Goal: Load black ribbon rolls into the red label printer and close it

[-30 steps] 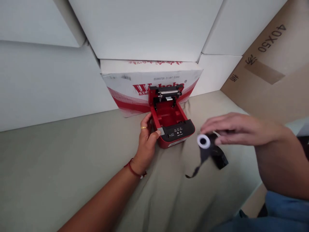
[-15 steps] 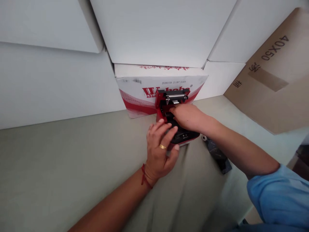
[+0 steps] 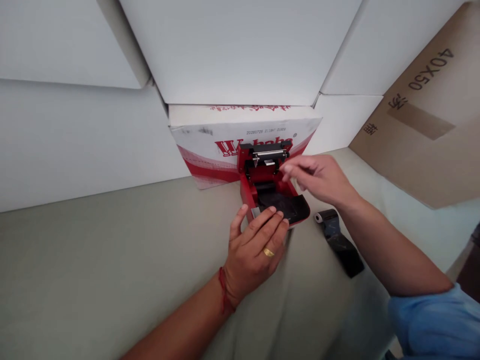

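The left grip is ungrasping, fingers laid flat over black film at the front of the open red device, just ahead of it. The right grip sits half curled beside the device; whether it pinches anything, I cannot tell. Nearer than that grip lies a partly unwound black roll.

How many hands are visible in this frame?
2: the left hand lies over the front edge of the red device; the right hand is beside its raised lid.
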`<state>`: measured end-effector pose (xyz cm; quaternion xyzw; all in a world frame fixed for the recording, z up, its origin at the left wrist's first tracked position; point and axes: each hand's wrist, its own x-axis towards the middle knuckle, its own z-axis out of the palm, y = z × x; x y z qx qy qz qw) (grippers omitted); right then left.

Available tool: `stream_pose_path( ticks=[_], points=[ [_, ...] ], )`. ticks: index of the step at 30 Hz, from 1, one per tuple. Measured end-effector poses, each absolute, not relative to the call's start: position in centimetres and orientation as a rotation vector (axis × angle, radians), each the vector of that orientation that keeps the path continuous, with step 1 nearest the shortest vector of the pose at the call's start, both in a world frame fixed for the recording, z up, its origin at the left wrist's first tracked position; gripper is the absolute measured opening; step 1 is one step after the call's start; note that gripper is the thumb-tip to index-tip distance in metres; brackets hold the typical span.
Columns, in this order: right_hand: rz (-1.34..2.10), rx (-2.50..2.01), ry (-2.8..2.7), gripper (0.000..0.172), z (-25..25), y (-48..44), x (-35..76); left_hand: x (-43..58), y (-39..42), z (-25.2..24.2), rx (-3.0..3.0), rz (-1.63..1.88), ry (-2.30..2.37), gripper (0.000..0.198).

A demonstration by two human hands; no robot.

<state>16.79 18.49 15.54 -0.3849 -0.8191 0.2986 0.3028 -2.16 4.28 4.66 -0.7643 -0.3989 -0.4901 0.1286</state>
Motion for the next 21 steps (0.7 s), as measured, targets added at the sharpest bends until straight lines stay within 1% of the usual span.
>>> stream_pose_path(
  ticks=[2,4,8,12,15,17,21],
  points=[
    [0.704,-1.091,-1.868,0.038,14.5,19.6,17.9,-2.1,4.2,4.9,-2.196,-1.41,-1.139,0.032],
    [0.653,-1.127,-1.72,0.046,13.3,21.0,18.2,-2.1,4.2,5.1,-2.171,-1.408,-1.125,0.03],
    [0.852,-1.047,-1.706,0.069,11.4,23.3,17.4,-2.2,4.3,5.4,-2.175,-1.401,-1.117,0.028],
    [0.959,-0.99,-1.701,0.08,11.0,23.8,16.9,-2.3,4.3,5.4,-2.177,-1.421,-1.121,0.033],
    [0.85,-1.022,-1.743,0.083,11.4,23.6,17.2,-2.4,4.2,5.4,-2.181,-1.42,-1.115,0.036],
    [0.775,-0.997,-1.79,0.081,11.7,23.1,17.5,-2.5,4.2,5.4,-2.194,-1.403,-1.11,0.035],
    [0.871,-0.868,-1.861,0.073,12.7,20.8,17.7,-2.6,4.2,5.5,-2.209,-1.378,-1.11,0.035]
  ],
)
